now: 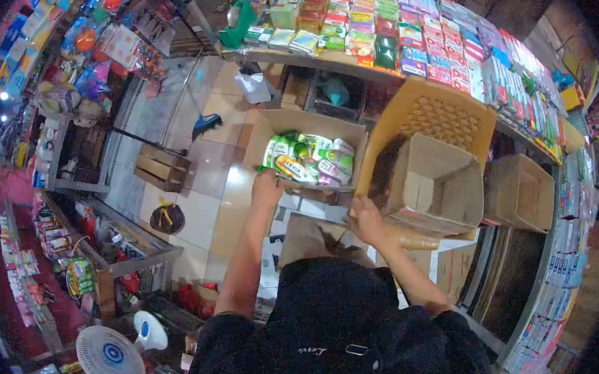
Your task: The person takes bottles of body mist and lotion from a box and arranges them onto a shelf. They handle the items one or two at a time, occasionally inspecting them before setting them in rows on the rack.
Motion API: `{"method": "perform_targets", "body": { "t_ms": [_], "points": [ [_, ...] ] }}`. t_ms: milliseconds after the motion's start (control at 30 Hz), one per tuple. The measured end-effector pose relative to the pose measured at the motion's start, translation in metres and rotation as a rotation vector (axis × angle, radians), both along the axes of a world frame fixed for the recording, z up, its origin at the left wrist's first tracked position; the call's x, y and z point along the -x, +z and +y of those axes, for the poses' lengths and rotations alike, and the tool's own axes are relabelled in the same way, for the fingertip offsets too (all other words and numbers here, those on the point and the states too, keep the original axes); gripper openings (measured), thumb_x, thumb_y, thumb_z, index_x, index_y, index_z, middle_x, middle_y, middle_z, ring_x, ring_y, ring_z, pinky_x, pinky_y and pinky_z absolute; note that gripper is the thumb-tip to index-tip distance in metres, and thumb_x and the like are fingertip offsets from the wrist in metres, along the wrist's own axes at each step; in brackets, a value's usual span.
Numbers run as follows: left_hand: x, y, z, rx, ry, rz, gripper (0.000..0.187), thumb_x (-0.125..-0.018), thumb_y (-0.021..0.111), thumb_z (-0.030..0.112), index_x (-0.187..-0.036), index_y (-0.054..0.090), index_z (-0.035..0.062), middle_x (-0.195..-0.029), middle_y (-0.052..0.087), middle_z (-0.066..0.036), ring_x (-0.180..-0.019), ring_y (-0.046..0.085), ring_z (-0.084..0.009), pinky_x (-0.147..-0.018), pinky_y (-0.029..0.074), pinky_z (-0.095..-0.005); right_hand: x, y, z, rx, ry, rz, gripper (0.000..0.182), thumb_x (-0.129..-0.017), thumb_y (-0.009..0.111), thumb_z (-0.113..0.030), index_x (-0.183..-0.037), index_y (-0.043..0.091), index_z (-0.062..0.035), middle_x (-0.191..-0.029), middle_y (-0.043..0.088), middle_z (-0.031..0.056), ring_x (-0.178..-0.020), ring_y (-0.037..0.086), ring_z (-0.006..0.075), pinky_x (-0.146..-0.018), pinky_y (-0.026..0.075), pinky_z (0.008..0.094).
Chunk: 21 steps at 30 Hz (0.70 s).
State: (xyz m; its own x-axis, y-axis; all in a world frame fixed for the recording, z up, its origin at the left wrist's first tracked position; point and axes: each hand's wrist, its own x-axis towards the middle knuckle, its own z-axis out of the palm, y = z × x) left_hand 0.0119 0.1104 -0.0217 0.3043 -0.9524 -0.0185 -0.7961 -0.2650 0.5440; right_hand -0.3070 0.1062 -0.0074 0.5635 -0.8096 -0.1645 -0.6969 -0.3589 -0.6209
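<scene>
An open cardboard box (358,142) stands in front of me, filled with green, white and yellow packs (304,161), one printed with lettering. At its near left corner my left hand (268,187) is closed on the box edge, and a small green piece shows just beyond the fingers. My right hand (367,222) is curled over the front of the left armrest of a tan plastic chair (375,152), to the right of the box. An open, worn cardboard carton (433,211) rests on that chair.
Goods in small boxes (422,41) cover the long counter. Another carton (521,192) is at the right. On the tiled floor are a wooden crate (162,168), a blue broom (206,124) and a dark round object (167,218). A fan (111,356) stands at lower left.
</scene>
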Motion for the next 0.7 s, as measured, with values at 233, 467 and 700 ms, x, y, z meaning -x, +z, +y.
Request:
{"method": "perform_targets", "body": {
  "t_ms": [233,467,700],
  "points": [
    [-0.032,-0.039,-0.066,-0.387,-0.162,-0.184,0.031,-0.074,0.070,0.017,-0.099,0.063,-0.0002,-0.097,0.066,-0.024,-0.097,0.063,-0.0390,-0.086,0.051,-0.0445,-0.019,0.009,-0.013,0.085,-0.105,-0.101,0.063,-0.074,0.069,-0.008,-0.131,0.044,0.0002,-0.137,0.041,0.0237,-0.125,0.044,0.0398,-0.103,0.041,0.0438],
    [-0.081,-0.152,-0.105,-0.704,-0.483,-0.408,0.032,-0.082,0.059,0.018,-0.107,0.063,-0.0011,-0.100,0.068,-0.020,-0.095,0.067,-0.0309,-0.083,0.052,-0.0424,-0.061,-0.034,-0.022,0.091,-0.103,0.230,0.070,-0.075,0.070,-0.018,-0.137,0.040,-0.0033,-0.142,0.039,0.0197,-0.136,0.033,0.0362,-0.109,0.030,0.0510],
    [-0.089,-0.182,-0.112,-0.717,-0.512,-0.230,0.024,-0.075,0.063,0.011,-0.096,0.067,-0.0014,-0.100,0.067,-0.022,-0.095,0.067,-0.0332,-0.082,0.054,-0.0433,-0.097,-0.047,-0.034,-0.096,-0.198,0.432,0.043,-0.080,0.066,-0.025,-0.116,0.059,-0.0026,-0.134,0.048,0.0188,-0.132,0.035,0.0373,-0.112,0.024,0.0515]
  ]
}}
